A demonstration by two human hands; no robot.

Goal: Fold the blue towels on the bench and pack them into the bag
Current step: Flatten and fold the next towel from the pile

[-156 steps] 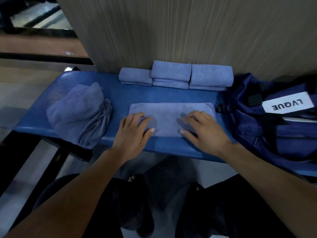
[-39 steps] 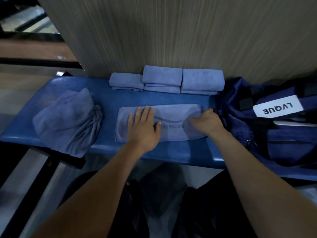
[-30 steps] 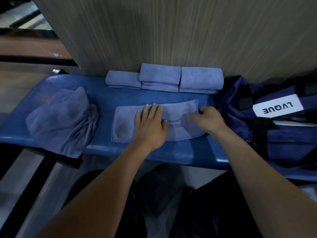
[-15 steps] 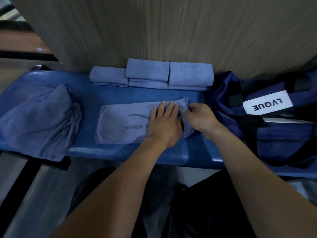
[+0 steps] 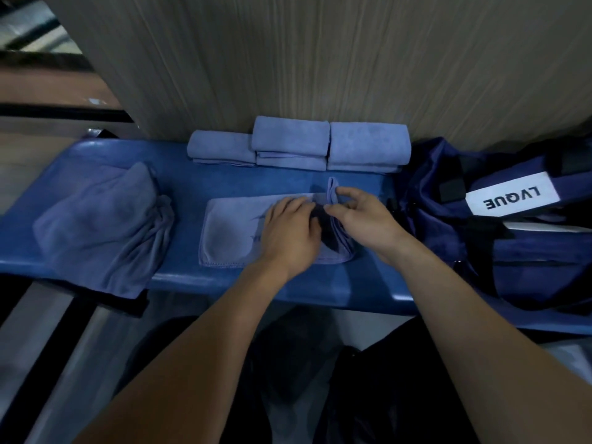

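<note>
A blue towel lies folded into a strip on the blue bench. My left hand presses flat on its middle. My right hand pinches the towel's right end, which stands lifted and turned up toward the left. Three stacks of folded blue towels sit in a row against the wall behind. A crumpled heap of unfolded blue towels lies on the bench's left end. The navy bag with a white LVQUE label rests open at the right end.
A wood-grain wall rises directly behind the bench. The bench's front edge runs just past my hands, with my dark-clothed legs below it. Floor and a dark rail show at the far left.
My right hand has lifted the towel's right end off the bench and carried it leftward. My left hand has slid to the right along the towel and now covers the printed lettering.
</note>
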